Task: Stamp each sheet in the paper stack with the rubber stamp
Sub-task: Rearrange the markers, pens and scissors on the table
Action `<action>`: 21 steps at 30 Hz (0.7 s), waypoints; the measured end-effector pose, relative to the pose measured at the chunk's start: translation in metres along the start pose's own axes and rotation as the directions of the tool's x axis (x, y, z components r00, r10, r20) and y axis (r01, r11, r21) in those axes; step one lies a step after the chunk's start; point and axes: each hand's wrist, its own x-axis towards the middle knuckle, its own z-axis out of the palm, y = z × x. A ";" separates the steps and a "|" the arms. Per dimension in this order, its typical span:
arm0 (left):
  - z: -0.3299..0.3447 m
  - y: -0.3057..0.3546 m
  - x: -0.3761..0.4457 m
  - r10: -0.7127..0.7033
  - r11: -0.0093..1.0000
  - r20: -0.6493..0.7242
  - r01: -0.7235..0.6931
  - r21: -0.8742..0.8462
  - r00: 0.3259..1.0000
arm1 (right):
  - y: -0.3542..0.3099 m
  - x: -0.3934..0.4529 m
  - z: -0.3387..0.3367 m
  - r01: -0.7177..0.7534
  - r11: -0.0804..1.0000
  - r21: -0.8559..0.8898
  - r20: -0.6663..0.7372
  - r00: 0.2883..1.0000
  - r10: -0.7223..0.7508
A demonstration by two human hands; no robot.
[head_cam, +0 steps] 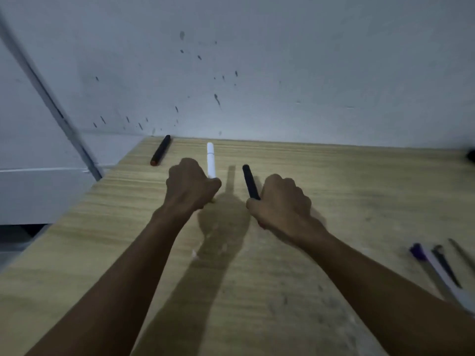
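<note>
Wood-grain counter [334, 191]: left grip [191, 185] fisted round a white marker [211, 160]; right grip [281, 201] fisted round a black marker [250, 181].

I see a white capped stick [211, 160] rising from my closed left hand [191, 185] and a black stick [250, 182] tilted from my right hand [281, 201], both near the desk's [359, 201] far edge.
</note>
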 end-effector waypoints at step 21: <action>0.100 0.106 -0.198 0.101 0.985 0.291 -0.136 0.103 0.951 | 0.136 -0.170 -0.083 -0.238 0.949 -0.206 -0.240 0.953 0.186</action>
